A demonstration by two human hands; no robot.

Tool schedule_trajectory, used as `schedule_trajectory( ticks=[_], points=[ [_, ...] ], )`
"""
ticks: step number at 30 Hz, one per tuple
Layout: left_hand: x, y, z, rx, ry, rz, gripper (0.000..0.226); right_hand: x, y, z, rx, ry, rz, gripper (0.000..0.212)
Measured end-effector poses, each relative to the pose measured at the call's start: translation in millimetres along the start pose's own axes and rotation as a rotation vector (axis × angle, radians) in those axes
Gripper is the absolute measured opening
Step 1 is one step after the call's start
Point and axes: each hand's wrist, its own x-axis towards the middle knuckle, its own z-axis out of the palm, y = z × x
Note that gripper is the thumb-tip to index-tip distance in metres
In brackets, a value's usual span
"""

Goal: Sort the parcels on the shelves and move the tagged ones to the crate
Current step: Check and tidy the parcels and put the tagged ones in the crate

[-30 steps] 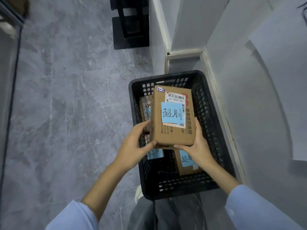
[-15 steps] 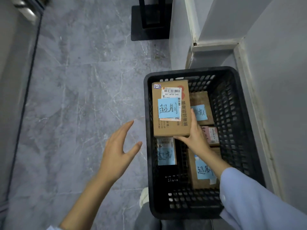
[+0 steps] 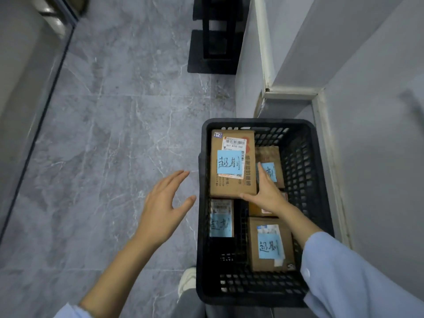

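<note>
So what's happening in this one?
A person is loading a black crate on the floor. Their right hand holds a blue-tagged cardboard parcel by its near right corner, at the crate's far left. The left hand is open, hovering outside the crate over the floor. Several other tagged parcels already lie inside.
</note>
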Motion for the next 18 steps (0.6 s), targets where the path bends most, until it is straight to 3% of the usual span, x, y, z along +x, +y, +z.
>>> schedule_trajectory(
  ticks=[6,18],
  points=[
    [2,47,-53,0.069,0.072,0.030,0.060,-19,-80,-66,-0.247,0.074,-0.112,0.078],
    [-48,123,-224,0.305,0.378,0.028,0.068,-91,-296,-161,-0.644,0.135,-0.433,0.079]
  ],
)
